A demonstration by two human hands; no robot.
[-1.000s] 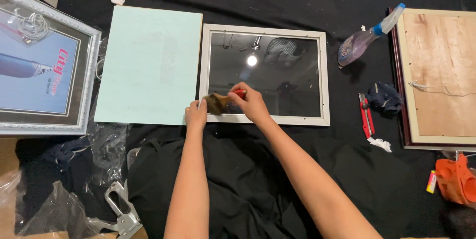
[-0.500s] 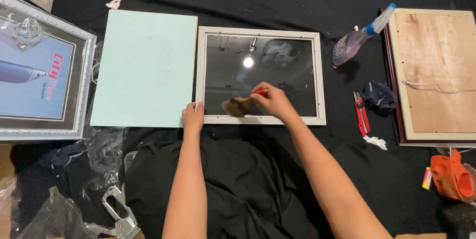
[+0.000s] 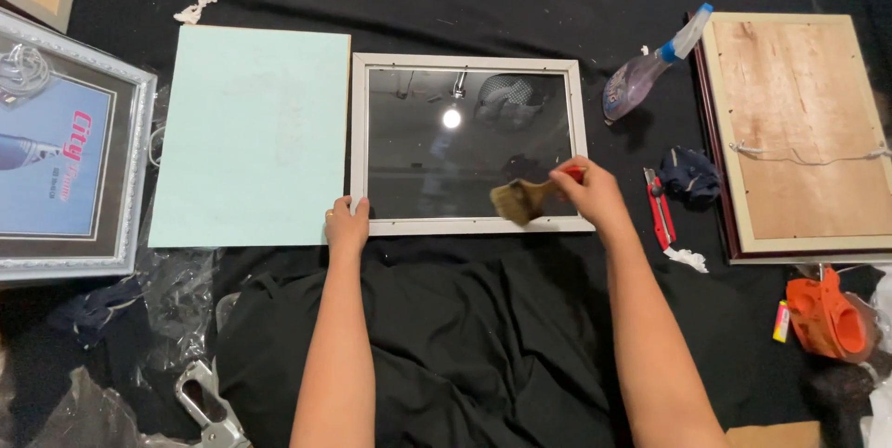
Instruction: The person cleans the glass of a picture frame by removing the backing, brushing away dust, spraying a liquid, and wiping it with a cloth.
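From the head view I see my right hand (image 3: 587,195) pinching a brush (image 3: 522,199) by its red handle, bristles on the glass near the lower right corner of the white frame (image 3: 465,222); my left hand (image 3: 347,225) presses flat-fingered on the frame's lower left corner, beside the pale green board (image 3: 251,137)

The brush (image 3: 522,199) shows only its bristles and a bit of red handle; the rest sits inside the right hand (image 3: 587,195). Left of the white frame (image 3: 358,141), the silver-framed poster (image 3: 65,169) is cut off by the picture's edge. Right of the white frame, the wood-backed frame (image 3: 790,132) runs out of view, and the orange tool (image 3: 827,318) below it is partly cropped. The metal stapler (image 3: 204,401) below left is cut by the bottom edge.
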